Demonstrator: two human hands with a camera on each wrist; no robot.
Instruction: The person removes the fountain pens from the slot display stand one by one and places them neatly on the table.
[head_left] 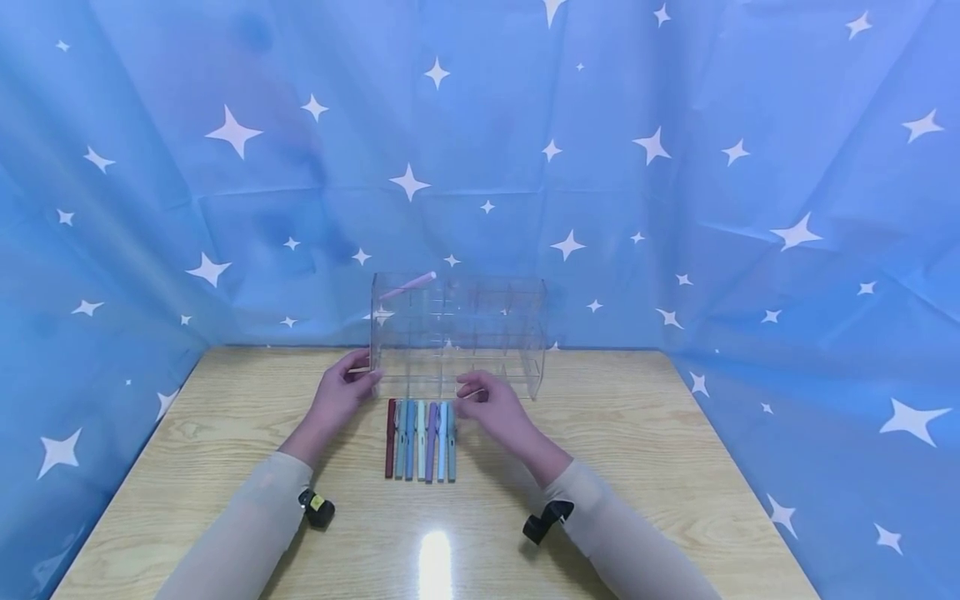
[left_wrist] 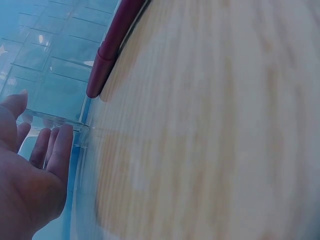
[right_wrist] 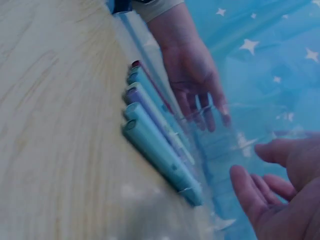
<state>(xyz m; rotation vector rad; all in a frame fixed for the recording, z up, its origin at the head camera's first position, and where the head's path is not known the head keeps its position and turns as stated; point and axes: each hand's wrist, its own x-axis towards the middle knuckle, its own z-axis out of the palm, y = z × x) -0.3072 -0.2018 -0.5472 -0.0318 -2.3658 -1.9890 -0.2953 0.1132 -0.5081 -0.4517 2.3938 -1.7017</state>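
Note:
A clear acrylic organizer with several compartments stands at the table's back. My left hand is at its left side, fairly straight fingers along the side wall and thumb near the front edge; in the left wrist view the fingers touch that wall. My right hand hovers before the organizer, beside the row's right end, thumb and fingers apart with nothing between them. Several capped pens lie side by side, from a dark red pen at left past a purple pen to a teal pen at right. A lilac pen leans in the organizer's upper left.
The wooden table extends on both sides of the pens. Behind it hangs a blue star-patterned cloth, close to the organizer's back. Each forearm wears a small black wrist camera.

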